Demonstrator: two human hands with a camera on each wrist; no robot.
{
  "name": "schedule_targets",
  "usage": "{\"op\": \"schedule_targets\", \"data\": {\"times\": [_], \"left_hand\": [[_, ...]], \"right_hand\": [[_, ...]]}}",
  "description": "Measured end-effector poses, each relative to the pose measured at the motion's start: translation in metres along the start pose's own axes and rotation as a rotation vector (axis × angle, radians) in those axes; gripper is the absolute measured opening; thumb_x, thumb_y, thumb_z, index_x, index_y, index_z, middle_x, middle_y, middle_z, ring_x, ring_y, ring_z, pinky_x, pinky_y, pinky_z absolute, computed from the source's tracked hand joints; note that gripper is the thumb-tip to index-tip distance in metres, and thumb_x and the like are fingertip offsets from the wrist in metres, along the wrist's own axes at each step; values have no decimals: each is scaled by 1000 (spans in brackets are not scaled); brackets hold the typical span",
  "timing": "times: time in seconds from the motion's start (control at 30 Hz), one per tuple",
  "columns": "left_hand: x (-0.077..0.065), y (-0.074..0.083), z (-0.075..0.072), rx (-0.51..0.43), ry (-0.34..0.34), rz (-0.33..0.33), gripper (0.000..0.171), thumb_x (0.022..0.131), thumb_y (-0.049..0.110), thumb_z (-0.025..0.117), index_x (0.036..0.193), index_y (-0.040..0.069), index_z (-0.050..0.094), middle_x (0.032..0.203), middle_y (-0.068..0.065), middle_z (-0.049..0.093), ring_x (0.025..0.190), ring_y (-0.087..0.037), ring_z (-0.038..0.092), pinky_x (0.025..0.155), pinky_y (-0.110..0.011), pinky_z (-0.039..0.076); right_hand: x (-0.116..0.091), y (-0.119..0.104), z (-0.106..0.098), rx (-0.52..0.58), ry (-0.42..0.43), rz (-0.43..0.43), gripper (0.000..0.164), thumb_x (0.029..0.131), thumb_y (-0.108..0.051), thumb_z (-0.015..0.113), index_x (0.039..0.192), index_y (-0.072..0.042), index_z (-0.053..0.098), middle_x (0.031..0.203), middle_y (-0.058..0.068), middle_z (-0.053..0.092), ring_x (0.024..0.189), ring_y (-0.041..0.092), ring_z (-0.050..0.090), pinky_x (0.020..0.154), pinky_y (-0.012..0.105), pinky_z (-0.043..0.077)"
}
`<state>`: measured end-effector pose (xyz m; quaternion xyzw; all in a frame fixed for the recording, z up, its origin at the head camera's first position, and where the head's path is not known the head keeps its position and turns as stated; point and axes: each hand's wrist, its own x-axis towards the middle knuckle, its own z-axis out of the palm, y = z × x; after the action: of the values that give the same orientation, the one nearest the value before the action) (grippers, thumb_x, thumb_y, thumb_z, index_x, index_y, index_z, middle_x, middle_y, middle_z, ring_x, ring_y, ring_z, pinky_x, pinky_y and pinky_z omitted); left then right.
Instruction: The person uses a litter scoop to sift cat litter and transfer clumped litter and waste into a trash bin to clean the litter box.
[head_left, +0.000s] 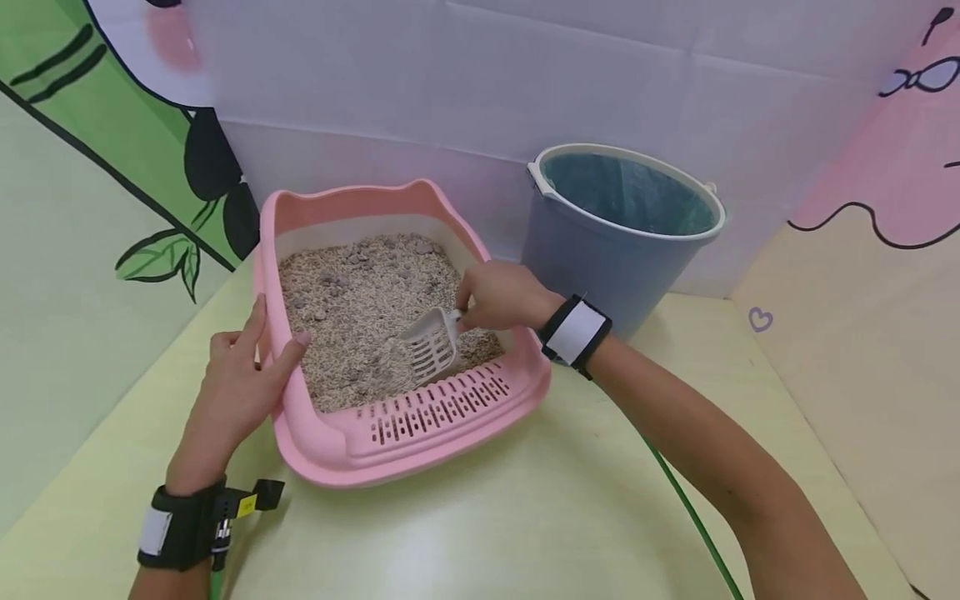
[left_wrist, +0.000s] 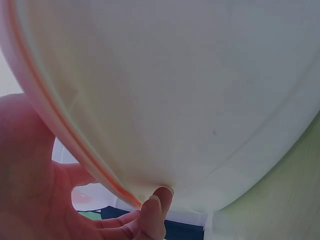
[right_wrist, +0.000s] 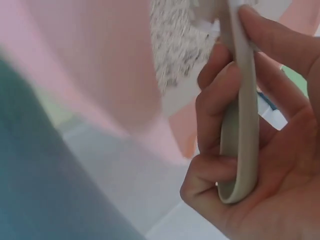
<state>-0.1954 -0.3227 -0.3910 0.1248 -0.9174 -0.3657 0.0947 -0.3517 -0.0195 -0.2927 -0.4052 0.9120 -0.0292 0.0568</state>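
A pink litter box (head_left: 408, 462) with a white base (left_wrist: 200, 100) holds sandy litter (head_left: 352, 308) with grey clumps in it. On its left side my left hand (head_left: 242, 379) grips the rim, thumb over the top and fingers against the outer wall. My right hand (head_left: 506, 296) holds a pale slotted litter scoop (head_left: 433, 346) above the box's right front corner. In the right wrist view, fingers curl round the scoop's handle (right_wrist: 245, 125). The scoop's head is low at the litter near the slotted front ledge, its tip seeming to touch the litter.
A blue-grey bucket (head_left: 600, 258) with a greenish liner (head_left: 630, 192) stands right behind the box, close to my right wrist. Printed cloth walls (head_left: 450, 75) enclose the pale yellow tabletop (head_left: 480, 533). A green cable (head_left: 693, 517) runs below my right forearm.
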Motion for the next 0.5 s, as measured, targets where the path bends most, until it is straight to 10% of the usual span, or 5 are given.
{"op": "schedule_targets", "data": {"times": [0.5], "left_hand": [[0,1,-1,13,-4,1,92,102,68,46,167,31,-7,148,-45,23,100,-47,51,66,-34,44]], "right_hand": [[26,-49,17,71,-36,-124,41,95,-33,79,60,-20,62,70,-9,57,56,6,36,55,21,31]]}}
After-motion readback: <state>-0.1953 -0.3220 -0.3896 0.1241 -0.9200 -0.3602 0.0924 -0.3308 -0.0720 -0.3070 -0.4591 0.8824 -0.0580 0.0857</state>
